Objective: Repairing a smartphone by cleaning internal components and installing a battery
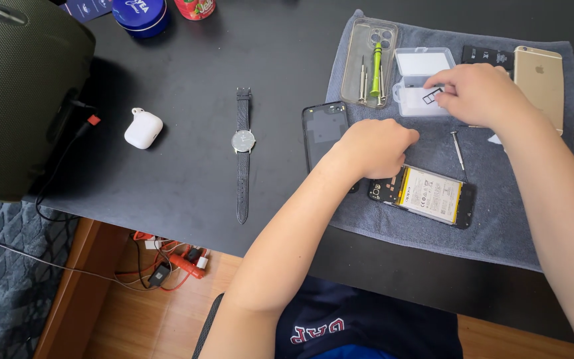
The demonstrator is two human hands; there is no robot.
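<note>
The right hand (479, 93) hovers over the small clear plastic parts box (422, 81), its grip pinched on a small dark SIM tray (432, 94) held just above the box's open compartment. The left hand (375, 147) rests as a loose fist on the top edge of the opened phone (424, 194), which lies back-off on the grey towel (499, 226) with its battery (431, 193) exposed; whether that grip encloses anything cannot be told. A loose screwdriver (458, 149) lies just below the right grip, between it and the phone. To do this step well, keep the pinch on the tray's edges, lower it fully into the compartment before releasing, and keep the left hand bearing down so the phone does not slide on the towel. To the left of the left grip lies a dark back cover (325, 129); beyond the box, a clear case (369, 63) holds further screwdrivers. A gold phone (540, 83) lies to the right of the right grip.
</note>
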